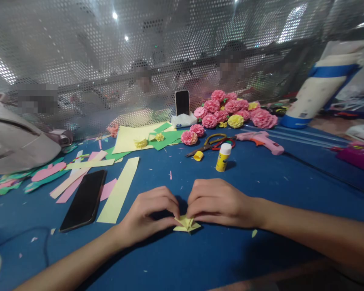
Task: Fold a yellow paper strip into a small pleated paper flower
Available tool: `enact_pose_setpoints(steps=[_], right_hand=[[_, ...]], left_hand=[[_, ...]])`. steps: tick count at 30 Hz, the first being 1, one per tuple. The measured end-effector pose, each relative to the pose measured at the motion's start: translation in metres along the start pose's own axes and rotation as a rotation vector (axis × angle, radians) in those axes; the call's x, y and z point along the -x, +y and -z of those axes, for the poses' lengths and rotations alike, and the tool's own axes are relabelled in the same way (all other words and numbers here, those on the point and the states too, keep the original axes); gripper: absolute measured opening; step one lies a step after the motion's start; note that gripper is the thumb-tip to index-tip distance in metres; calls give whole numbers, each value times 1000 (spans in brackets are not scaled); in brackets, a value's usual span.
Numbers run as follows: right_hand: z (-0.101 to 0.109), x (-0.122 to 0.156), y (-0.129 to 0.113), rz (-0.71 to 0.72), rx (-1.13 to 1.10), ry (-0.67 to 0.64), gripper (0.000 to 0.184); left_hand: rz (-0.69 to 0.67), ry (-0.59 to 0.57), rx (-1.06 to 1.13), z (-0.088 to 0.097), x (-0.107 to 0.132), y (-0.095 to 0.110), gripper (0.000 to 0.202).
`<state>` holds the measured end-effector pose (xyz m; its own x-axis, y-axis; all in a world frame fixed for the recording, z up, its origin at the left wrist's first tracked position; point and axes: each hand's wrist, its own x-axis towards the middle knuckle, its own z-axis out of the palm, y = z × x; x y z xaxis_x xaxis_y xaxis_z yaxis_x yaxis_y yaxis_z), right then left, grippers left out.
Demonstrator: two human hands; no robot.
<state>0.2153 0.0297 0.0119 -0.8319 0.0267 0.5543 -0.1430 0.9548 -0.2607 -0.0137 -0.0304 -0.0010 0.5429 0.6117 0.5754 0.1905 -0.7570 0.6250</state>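
A small piece of folded yellow paper (187,226) with pointed flaps lies on the blue table, at its near middle. My left hand (151,210) pinches its left flap between thumb and fingertips. From the other side, my right hand (221,202) has its fingers closed on the paper's right upper part. The fingertips hide some of the folds. Beyond my right hand stands a yellow glue stick (221,161) with a white top, and its yellow cap (198,156) lies to the left of it.
Scissors (210,144) and a pink glue gun (262,140) lie farther back, before a heap of pink paper flowers (211,106). Left are a phone (84,200) and paper strips (119,190). A large bottle (320,91) leans at right; a perforated screen (103,72) closes the back.
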Motion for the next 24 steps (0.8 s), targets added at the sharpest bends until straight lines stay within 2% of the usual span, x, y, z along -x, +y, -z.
enact_pose_setpoints(steps=[12, 15, 19, 24], right_hand=[[-3, 0, 2, 82, 188, 74, 21], [-3, 0, 1, 74, 180, 96, 22], [-2, 1, 1, 37, 108, 119, 13], [-3, 0, 1, 27, 147, 58, 23]], left_hand=[[-36, 9, -43, 1, -1, 0, 6], [-19, 22, -35, 1, -1, 0, 5], [-1, 36, -31, 1, 0, 1, 3], [23, 19, -26, -1, 0, 1, 4]])
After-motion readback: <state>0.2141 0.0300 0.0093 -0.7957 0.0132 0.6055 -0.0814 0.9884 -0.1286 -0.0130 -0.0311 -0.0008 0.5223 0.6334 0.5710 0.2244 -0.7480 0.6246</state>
